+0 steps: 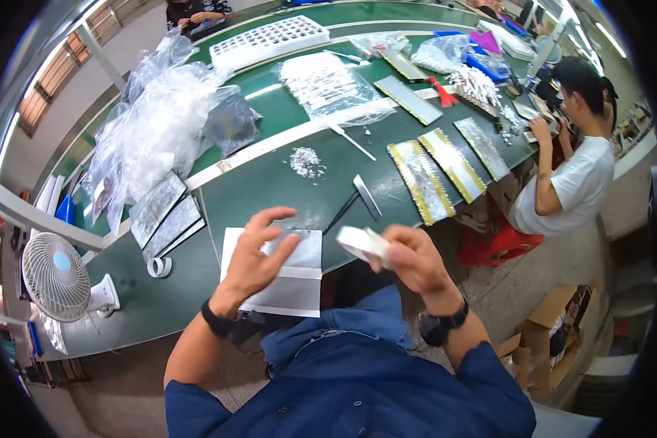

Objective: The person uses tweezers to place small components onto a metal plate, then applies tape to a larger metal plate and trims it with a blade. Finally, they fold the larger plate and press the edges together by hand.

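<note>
My right hand (418, 264) is closed round a white roll of tape (355, 242), held above the table's front edge. The roll is slightly blurred. My left hand (254, 255) has its fingers apart, with nothing in it. It hovers over a pale flat sheet (288, 293) that reaches past the table edge; the sheet's far part looks greyer. Between and beyond my hands lies a tool with a metal blade (368, 197) and a thin black part beside it. A small heap of white flakes (306, 162) and a thin white stick (354, 143) lie farther off.
Yellow-edged panels (421, 182) lie to the right. Grey flat plates (160, 208), a second tape roll (159, 267) and a fan (55, 275) stand left. Plastic bags (153, 120) and a white foam tray (270, 40) fill the back. A co-worker (573, 186) sits at right.
</note>
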`<action>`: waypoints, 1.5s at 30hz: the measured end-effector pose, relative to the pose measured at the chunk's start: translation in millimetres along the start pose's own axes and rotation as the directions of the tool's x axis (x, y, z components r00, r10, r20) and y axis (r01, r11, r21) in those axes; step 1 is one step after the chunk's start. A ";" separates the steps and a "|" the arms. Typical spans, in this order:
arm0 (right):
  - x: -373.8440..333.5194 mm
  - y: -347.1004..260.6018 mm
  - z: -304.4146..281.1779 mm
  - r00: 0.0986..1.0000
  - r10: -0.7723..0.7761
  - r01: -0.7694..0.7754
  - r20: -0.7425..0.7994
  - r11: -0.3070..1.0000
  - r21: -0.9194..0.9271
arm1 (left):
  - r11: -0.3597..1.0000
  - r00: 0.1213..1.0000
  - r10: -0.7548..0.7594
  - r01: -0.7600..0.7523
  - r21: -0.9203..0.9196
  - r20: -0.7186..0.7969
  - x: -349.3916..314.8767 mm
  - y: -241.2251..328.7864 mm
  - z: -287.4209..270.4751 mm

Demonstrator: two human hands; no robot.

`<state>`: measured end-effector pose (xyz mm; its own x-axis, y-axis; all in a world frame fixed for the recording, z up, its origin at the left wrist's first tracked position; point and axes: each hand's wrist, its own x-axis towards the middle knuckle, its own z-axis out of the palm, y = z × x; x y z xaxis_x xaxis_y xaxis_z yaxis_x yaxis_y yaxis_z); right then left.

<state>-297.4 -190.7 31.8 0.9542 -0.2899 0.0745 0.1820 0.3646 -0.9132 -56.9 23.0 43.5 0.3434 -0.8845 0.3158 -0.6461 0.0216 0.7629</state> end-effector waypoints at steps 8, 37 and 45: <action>79.5 11.1 70.0 0.972 -0.003 -0.047 0.234 0.977 0.207 | 0.897 0.984 -0.166 0.180 -0.404 0.070 7.3 24.0 -30.9; 237.5 15.4 63.2 0.995 -0.002 0.090 0.097 0.405 -0.910 | 0.917 0.988 0.033 0.030 0.398 -0.151 -44.2 -29.5 -90.1; 362.8 49.1 -31.2 0.814 -0.190 0.450 0.549 -0.391 -0.803 | 0.919 0.989 -0.039 0.093 0.384 -0.146 -97.7 -19.6 -86.5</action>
<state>50.3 -305.6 1.5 0.8726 0.1808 0.4537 0.1680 -0.9834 0.0689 -18.9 149.2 46.5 0.4640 -0.8071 0.3652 -0.8234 -0.2409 0.5137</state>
